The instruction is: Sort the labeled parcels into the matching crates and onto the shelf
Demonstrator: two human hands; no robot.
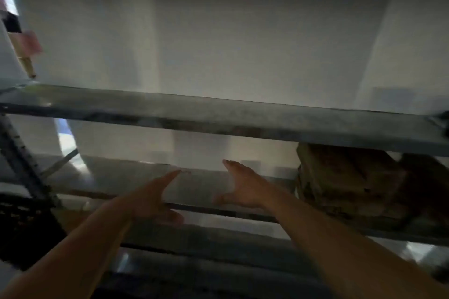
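The picture is blurred by motion. A grey metal shelf unit fills the view, with an upper board and a lower board. Brown cardboard parcels are stacked on the lower board at the right. My left hand and my right hand reach out side by side over the front of the lower board, left of the parcels. Both hands have their fingers spread and hold nothing. No parcel lies between them.
A perforated metal upright with a diagonal brace stands at the left. A dark crate sits low at the left. A white wall lies behind the shelves. Pink and tan items show at the upper left edge.
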